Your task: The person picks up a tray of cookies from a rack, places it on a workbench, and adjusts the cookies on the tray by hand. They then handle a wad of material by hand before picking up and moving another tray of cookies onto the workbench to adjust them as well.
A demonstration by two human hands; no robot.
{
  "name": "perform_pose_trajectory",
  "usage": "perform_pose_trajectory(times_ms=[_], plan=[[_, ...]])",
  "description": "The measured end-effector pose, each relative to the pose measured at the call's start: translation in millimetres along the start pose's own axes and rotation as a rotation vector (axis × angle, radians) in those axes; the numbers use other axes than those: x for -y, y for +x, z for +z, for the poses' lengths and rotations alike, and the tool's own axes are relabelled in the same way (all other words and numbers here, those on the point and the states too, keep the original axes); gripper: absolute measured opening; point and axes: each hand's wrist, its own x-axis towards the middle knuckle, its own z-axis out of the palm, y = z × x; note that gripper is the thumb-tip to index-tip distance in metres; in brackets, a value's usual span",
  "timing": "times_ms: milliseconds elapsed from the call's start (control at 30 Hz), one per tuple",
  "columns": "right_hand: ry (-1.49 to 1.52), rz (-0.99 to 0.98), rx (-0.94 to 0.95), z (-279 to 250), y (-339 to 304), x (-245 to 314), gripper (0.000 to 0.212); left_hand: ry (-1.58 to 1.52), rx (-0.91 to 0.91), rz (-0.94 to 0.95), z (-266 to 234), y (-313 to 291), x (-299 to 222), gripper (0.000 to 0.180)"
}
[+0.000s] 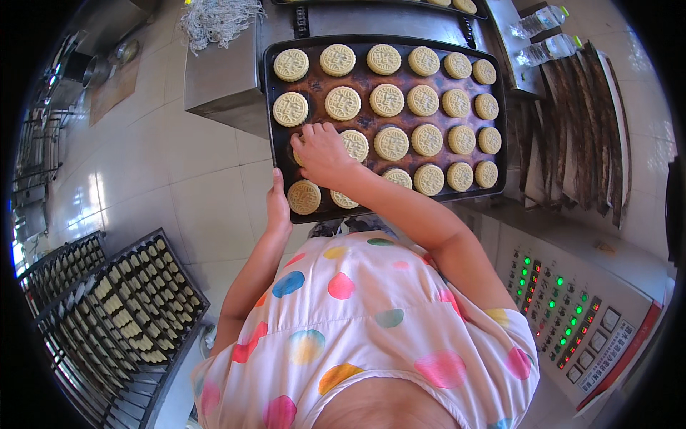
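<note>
Head view: dark baking tray (275,93) w/ rows of round embossed mooncakes, sitting on a steel desk (221,79), its near edge sticking out past the desk toward the person. Left hand (278,207) grips the tray's near-left corner, thumb up along the rim, fingers hidden under it. Right hand (323,154) lies over the tray's left part, fingers loosely curled down on a mooncake (355,145) in the third row; can't tell if it's pinching or just touching. Room to move: bare brown tray bottom shows betw. cakes, esp. around the right hand; cakes on the right side sit closer together. Left of the tray is open tiled floor (143,179); right of it, stacked dark trays (586,121) stand on edge, close by.

Mooncakes: pale tan, flat, round, stamped pattern on top, ridged rims, all about the same.

Around: steel desk carries a second tray (457,6) at the far edge, and two plastic bottles (547,32) lie at its right end. A whitish tangled bundle (218,21) lies at the far left. Lower left: wire racks (121,307) filled w/ small pale pieces. Lower right: machine control panel (572,314) w/ green lights and buttons. Person wears a light shirt w/ coloured dots.
</note>
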Motion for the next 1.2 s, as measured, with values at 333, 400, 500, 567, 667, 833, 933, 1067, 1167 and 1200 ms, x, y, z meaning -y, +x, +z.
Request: perform_pose_trajectory(times_ms=[333,400,500,567,667,833,933,1067,1167,1200], plan=[[-0.180,-0.018,-0.001,-4.3,-0.3,11.1,0.033,-0.004,0.037,-0.008,-6.0,5.8,3.0,0.073],[-0.143,-0.026,-0.067,-1.9,-3.3,11.8,0.036,-0.041,0.070,0.021,-7.3,7.0,5.8,0.072],[-0.084,-0.039,-0.262,2.0,-6.6,5.8,0.045,-0.093,0.049,0.063,-1.2,8.6,5.5,0.064],[0.200,-0.026,-0.270,-10.1,-22.6,-2.6,0.047,-0.072,0.007,0.086,0.9,5.9,2.1,0.063],[0.469,0.028,-0.432,-26.6,-63.9,-31.1,0.040,-0.097,0.105,0.069,0.2,6.0,-0.7,0.062],[0.539,0.645,-0.595,-30.2,-174.5,-117.9,0.035,-0.125,0.033,0.041,-2.0,15.7,10.9,0.065],[0.358,0.911,-0.833,-13.9,-252.3,-184.7,0.025,-0.077,-0.022,0.039,1.8,12.5,8.3,0.065],[0.670,1.269,-1.003,38.1,-338.8,-251.7,0.034,-0.052,-0.012,0.067,4.6,10.6,2.7,0.065],[1.060,1.457,-0.695,59.9,-359.3,-270.9,0.058,0.107,-0.170,0.033,13.1,-2.3,-8.7,0.073],[1.293,1.451,-0.664,84.2,-369.6,-279.4,0.061,0.179,-0.241,0.025,15.4,-6.5,-14.6,0.075]])
